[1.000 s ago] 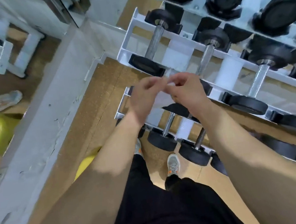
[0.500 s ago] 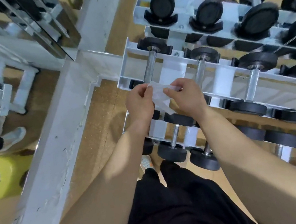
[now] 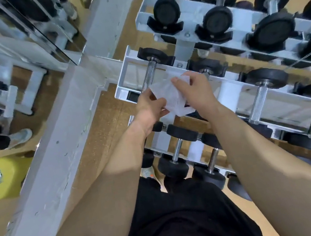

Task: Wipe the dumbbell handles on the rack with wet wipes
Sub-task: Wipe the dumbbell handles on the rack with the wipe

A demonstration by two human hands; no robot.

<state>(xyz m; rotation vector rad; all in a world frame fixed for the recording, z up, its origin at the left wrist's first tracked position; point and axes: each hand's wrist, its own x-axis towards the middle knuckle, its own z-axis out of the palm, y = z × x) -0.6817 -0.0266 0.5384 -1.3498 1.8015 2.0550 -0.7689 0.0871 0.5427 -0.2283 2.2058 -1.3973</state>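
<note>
Both hands hold one wet wipe [image 3: 168,96] spread between them, over the left end of the rack's [image 3: 121,82] middle shelf. The left hand [image 3: 149,108] pinches one edge and the right hand [image 3: 196,92] pinches the opposite edge. The wipe is just beside the leftmost dumbbell handle [image 3: 148,77] on that shelf; I cannot tell whether they touch.

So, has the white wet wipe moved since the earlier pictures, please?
Yes: the white wet wipe is now nearer the leftmost knurled steel handle on the white rack.
</note>
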